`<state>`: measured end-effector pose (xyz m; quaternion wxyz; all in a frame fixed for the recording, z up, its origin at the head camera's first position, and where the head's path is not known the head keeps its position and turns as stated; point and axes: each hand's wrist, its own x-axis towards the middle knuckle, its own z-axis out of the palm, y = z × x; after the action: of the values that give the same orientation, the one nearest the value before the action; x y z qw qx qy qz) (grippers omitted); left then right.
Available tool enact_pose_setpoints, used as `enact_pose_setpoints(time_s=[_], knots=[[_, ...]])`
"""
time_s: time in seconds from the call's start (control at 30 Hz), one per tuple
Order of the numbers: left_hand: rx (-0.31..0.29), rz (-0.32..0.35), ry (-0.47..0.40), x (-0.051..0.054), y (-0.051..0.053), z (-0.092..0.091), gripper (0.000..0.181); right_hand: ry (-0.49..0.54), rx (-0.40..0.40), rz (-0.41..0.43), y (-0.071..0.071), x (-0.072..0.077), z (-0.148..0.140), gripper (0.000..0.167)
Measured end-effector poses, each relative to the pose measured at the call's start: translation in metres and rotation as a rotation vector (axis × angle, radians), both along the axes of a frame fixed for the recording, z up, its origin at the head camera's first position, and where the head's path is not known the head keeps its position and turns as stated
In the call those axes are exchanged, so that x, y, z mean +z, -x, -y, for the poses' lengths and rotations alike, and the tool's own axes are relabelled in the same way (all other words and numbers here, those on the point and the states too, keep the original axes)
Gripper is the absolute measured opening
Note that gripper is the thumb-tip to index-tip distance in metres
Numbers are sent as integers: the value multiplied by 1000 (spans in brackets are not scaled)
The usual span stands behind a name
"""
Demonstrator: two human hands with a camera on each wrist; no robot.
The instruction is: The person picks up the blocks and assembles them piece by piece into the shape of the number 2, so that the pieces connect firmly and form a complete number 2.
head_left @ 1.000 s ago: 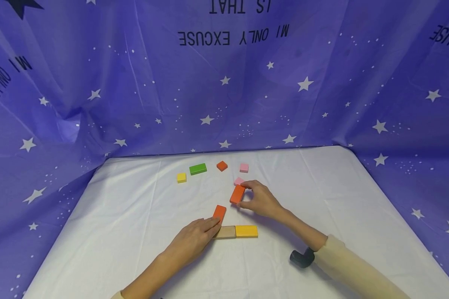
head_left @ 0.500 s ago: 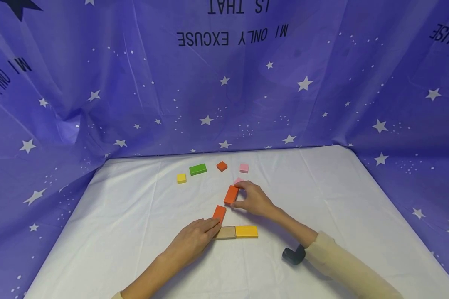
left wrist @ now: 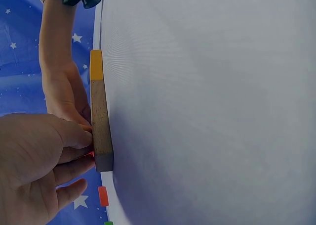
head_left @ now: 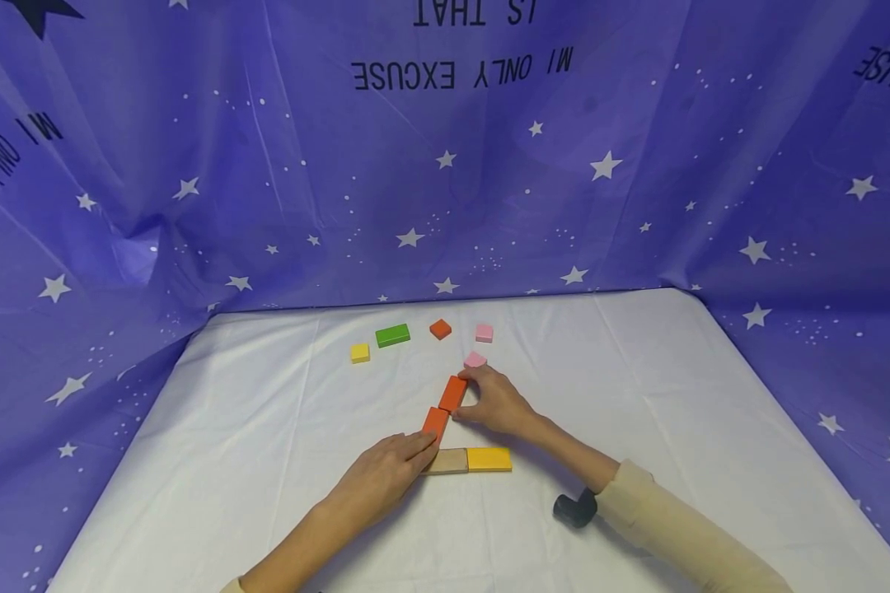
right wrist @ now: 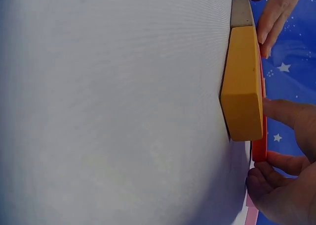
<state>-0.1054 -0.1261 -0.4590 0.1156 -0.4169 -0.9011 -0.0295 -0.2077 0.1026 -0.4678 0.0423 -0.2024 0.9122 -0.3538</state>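
Observation:
My right hand (head_left: pixel 498 401) pinches the farther red block (head_left: pixel 453 394) between thumb and fingers. That block lies slanted, its near end at the far end of a second red block (head_left: pixel 435 422). Fingers of my left hand (head_left: pixel 387 471) rest extended over the near part of this second block. The left thumb (left wrist: pixel 79 136) is beside a bare wooden block (left wrist: pixel 101 121), whose left end the hand hides in the head view. End to end with the wooden block lies a yellow-orange block (head_left: pixel 489 459). Close beyond the right fingertips sits a pink block (head_left: pixel 475 360).
Along the far part of the white-covered table (head_left: pixel 267 412) lie a small yellow block (head_left: pixel 359 353), a green block (head_left: pixel 393 335), a small orange-red block (head_left: pixel 440 329) and another pink block (head_left: pixel 484 333). A dark device (head_left: pixel 575 509) hangs at the right wrist. A purple starry curtain (head_left: pixel 341 206) stands behind.
My right hand has moved left and nearer with its red block, closing the gap to the second red block. The left hand has stayed in place.

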Motion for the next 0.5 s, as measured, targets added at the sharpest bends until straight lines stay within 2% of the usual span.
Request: enact_pose_setpoints(time_s=[0.5], knots=[[0,-24,4,-2,0,0,41,-36,18,-30,1,-3,3,63]])
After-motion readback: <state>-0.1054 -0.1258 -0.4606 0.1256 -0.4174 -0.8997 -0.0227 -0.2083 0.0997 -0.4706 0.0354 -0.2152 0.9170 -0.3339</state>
